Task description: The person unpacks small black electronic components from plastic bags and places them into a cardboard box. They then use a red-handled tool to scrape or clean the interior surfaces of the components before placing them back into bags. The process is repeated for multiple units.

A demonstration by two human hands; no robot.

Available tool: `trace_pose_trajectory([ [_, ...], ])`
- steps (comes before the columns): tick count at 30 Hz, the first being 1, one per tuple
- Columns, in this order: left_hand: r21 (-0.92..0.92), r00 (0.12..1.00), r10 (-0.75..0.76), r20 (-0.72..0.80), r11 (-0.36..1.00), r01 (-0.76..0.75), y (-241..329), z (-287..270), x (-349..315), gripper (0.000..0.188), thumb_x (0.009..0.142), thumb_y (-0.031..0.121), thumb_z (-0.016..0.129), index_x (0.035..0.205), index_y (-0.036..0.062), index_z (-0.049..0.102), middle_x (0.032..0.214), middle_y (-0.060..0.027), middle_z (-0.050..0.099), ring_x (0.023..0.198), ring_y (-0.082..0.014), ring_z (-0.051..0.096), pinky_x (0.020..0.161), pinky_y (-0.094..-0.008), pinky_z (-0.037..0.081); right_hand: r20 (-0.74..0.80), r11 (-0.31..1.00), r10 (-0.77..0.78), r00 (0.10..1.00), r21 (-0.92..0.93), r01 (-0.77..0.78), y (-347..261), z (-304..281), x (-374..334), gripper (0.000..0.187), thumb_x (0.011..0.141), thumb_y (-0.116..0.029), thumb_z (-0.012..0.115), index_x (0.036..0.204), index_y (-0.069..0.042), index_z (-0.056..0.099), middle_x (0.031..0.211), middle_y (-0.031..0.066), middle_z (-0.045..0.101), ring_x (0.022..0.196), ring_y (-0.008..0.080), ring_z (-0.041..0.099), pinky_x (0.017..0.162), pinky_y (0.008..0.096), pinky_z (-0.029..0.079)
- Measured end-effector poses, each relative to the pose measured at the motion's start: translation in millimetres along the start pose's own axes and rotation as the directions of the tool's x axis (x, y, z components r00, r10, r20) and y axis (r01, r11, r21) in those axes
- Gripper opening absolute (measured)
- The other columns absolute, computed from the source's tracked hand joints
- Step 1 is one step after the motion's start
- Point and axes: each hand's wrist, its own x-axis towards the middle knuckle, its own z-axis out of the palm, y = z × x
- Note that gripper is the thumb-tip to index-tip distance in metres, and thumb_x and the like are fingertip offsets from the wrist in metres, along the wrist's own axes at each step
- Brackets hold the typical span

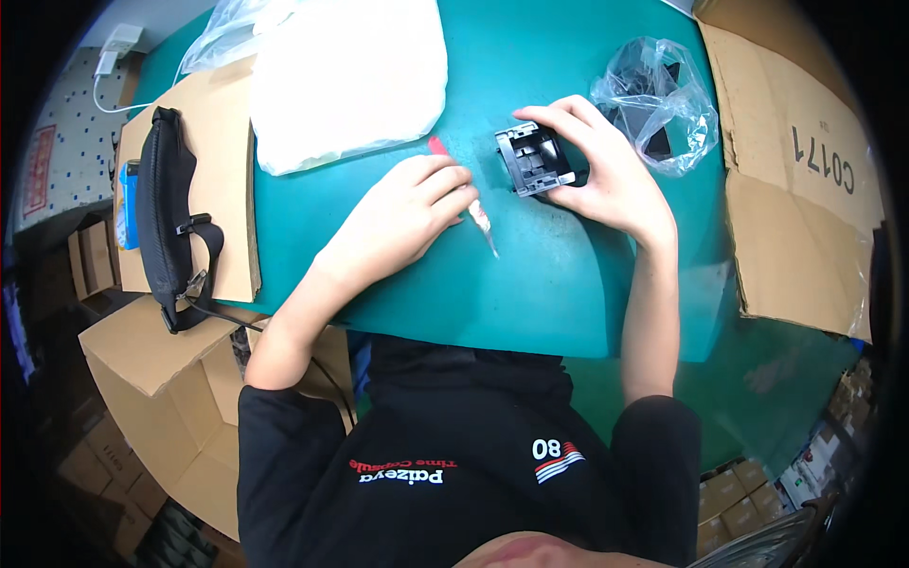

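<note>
My right hand [617, 178] grips a small black plastic housing [532, 159], thumb below and fingers above. Its hollow, framed side faces up, and a grey strip runs along one edge. Left of it, the fingers of my left hand [421, 201] are curled round a slim pointed tool [482, 218]. A red end sticks out above the fingers; a pale, wrapped-looking shaft and a thin tip come out below, over the green table [540, 284]. The tool's middle is hidden by my fingers. Tool and housing are apart.
A clear plastic bag [663, 114] with black parts lies beyond my right hand. A white plastic-wrapped bundle [350, 85] is at the back left. A black pouch [169, 208] rests on cardboard at left. An open carton [795, 180] borders the right; another box [180, 407] stands lower left.
</note>
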Motion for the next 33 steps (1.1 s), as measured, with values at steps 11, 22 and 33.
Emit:
trace_pose_trajectory([
  [11, -0.191, 0.946, -0.305, 0.111, 0.928, 0.321, 3, -19, -26, 0.010, 0.095, 0.003, 0.063, 0.099, 0.0028, 0.054, 0.084, -0.0142, 0.061, 0.077, -0.0341, 0.064, 0.070, -0.0414, 0.051, -0.087, 0.730, 0.680, 0.728, -0.004, -0.683, -33, 13, 7, 0.085, 0.080, -0.066, 0.073, 0.136, -0.004, 0.059, 0.111, 0.0234, 0.068, 0.096, 0.0361, 0.068, 0.089, 0.0426, 0.054],
  [22, -0.199, 0.947, -0.273, 0.172, 0.931, 0.305, -27, -80, -26, 0.022, 0.098, 0.013, 0.061, 0.118, 0.0071, 0.069, 0.091, -0.0122, 0.069, 0.085, -0.0292, 0.068, 0.075, -0.0372, 0.052, -0.036, 0.983, -0.183, 0.982, 0.003, 0.184, 5, 23, 10, 0.092, 0.070, -0.034, 0.086, 0.153, -0.021, 0.047, 0.157, 0.0159, 0.042, 0.140, 0.0383, 0.045, 0.116, 0.0469, 0.040],
  [33, -0.153, 0.956, -0.292, -0.024, 0.946, 0.285, -19, -56, 21, 0.011, 0.096, 0.012, 0.066, 0.100, 0.0016, 0.064, 0.084, -0.0116, 0.066, 0.077, -0.0270, 0.066, 0.073, -0.0323, 0.052, -0.272, 0.946, -0.065, 0.960, -0.323, -0.027, -8, 33, 8, 0.073, 0.066, -0.048, 0.090, 0.120, -0.007, 0.063, 0.111, 0.0125, 0.056, 0.109, 0.0347, 0.055, 0.092, 0.0474, 0.050],
])
